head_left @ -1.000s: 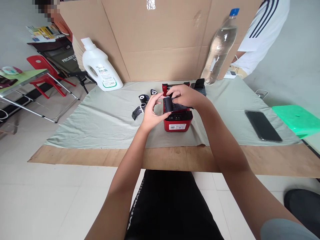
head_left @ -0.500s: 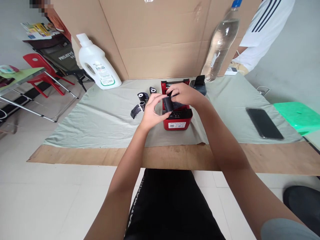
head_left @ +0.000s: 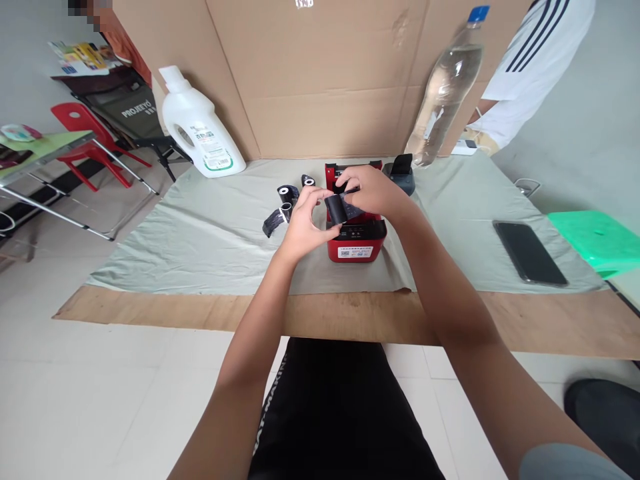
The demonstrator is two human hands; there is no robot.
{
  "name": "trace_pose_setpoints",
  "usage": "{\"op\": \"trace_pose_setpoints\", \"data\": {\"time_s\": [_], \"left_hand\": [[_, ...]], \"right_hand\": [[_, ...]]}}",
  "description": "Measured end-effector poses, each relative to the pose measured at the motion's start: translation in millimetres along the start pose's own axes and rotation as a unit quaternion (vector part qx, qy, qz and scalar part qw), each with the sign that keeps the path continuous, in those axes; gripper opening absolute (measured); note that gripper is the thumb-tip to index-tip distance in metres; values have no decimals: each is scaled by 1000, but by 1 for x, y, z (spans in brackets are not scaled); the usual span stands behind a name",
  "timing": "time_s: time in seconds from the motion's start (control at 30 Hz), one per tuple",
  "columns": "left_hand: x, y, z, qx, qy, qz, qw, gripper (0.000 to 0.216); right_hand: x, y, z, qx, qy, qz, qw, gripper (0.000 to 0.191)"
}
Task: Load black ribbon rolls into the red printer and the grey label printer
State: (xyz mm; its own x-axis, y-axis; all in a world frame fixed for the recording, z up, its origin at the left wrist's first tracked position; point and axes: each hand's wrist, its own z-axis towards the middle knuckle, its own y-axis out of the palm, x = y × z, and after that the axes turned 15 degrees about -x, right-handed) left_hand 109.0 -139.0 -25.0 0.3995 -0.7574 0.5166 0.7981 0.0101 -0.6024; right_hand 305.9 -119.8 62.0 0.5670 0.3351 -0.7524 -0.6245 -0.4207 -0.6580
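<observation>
Between the thumb and fingers of my left hand [head_left: 309,225] is a black ribbon roll [head_left: 336,210], gripped by its two ends. The fingers of my right hand [head_left: 367,190] pinch the roll's loose black film, which stretches to the right of the roll. Both hands are above a small red and black printer [head_left: 357,250] with its lid raised; my right hand hides part of the inside. To the left of my left hand, several black rolls [head_left: 285,193] with white cores stand or lie on the cloth, one with its film [head_left: 273,223] trailing.
A grey-green cloth [head_left: 200,233] covers the wooden table. Around it are a white jug [head_left: 200,127], a tall water bottle [head_left: 447,93], a dark device [head_left: 401,177] and a phone [head_left: 530,252]. Cardboard [head_left: 325,87] stands behind. A green stool [head_left: 595,240] is at right; people are beyond the cardboard.
The roll in my left hand has tilted slightly, and more of the film between it and my right hand shows. The view has shifted a little.
</observation>
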Motion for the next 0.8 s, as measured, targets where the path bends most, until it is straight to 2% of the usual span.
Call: {"op": "trace_pose_setpoints", "data": {"time_s": [0.1,0.2,0.23,0.3,0.43,0.57,0.67,0.8], "left_hand": [[1,-1,-1,-2,-3,10,1000,58],[2,-1,-1,0,-5,23,1000,58],[1,-1,-1,3,-6,27,1000,59],[-2,0,-2,13,-2,31,999,60],[-10,4,-2,45,13,12,999,75],[-14,7,-4,68,20,-21,997,96],[-14,9,-6,69,17,-30,997,99],[-15,11,-9,70,13,-24,997,99]], "right_hand": [[-6,-1,-3,-9,0,20,1000,29],[-15,-5,-10,-19,-22,49,998,6],[-18,-7,-12,-22,-28,64,997,8],[-24,-11,-16,-28,-17,113,993,24],[-29,-17,-19,-57,51,233,970,37],[-24,-13,-17,-68,17,191,979,11],[-19,-4,-12,-87,-9,142,986,26],[-13,5,-4,-87,1,97,992,42]]}}
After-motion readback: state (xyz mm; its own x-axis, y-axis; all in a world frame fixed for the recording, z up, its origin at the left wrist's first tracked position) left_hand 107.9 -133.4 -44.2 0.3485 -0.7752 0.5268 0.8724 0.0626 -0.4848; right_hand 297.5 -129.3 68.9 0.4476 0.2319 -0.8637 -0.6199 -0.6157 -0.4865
